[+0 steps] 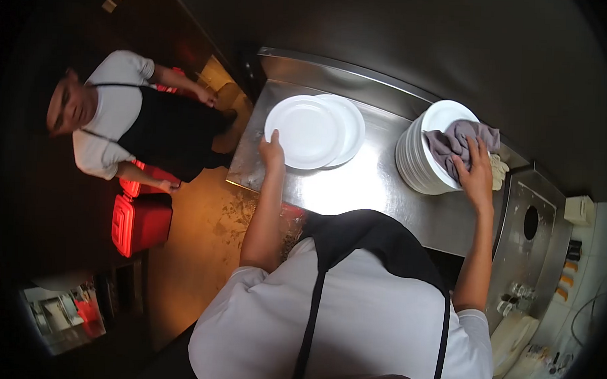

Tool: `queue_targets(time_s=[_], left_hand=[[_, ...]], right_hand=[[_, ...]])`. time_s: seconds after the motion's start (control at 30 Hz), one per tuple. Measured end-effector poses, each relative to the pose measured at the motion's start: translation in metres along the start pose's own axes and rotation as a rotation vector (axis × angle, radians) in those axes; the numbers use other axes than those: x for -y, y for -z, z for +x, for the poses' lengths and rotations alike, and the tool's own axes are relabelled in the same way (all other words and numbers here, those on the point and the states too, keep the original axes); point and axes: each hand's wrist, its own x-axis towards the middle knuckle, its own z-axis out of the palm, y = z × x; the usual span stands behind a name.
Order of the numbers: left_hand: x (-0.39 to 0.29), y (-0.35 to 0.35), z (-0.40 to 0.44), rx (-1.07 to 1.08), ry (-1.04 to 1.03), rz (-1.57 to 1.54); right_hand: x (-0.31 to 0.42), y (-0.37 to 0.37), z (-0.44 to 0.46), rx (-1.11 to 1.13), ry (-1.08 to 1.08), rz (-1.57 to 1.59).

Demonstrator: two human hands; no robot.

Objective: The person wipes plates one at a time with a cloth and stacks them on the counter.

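My left hand (273, 154) grips the near left rim of a round white plate (304, 133), thumb on top. That plate overlaps a second white plate (349, 131) on the steel counter (357, 185). To the right stands a tall stack of white plates (411, 156), with a crumpled greyish-purple cloth (460, 141) lying across its top. My right hand (476, 175) is closed on the cloth, fingers bent over its right part. A pale, bunched item (499, 171), perhaps another cloth, shows beside the stack, partly hidden.
A raised steel lip (348, 71) runs along the counter's back. At right is a steel unit with a round dark hole (531, 223). Left of the counter stands a person in a dark apron (165, 128), near a red lidded bin (138, 220) on the brownish floor.
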Motion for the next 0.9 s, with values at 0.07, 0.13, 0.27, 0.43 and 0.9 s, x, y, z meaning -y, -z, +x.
queue_targets(time_s=[0.07, 0.13, 0.27, 0.43, 0.9], left_hand=[[-0.003, -0.002, 0.000, -0.023, -0.037, 0.053], [-0.005, -0.001, -0.002, -0.027, -0.066, 0.122], [0.002, -0.011, -0.014, -0.025, -0.054, 0.112], [0.031, -0.034, -0.016, 0.059, -0.018, 0.249], [-0.088, -0.065, -0.089, 0.028, -0.637, 0.318]], right_hand=[[-0.009, -0.012, 0.004, 0.023, 0.009, -0.028], [-0.031, -0.027, 0.019, 0.005, 0.029, -0.085], [-0.002, -0.050, 0.055, -0.081, 0.017, -0.063], [0.028, -0.029, 0.006, 0.054, 0.175, 0.167], [0.041, -0.031, 0.017, 0.028, 0.268, 0.246]])
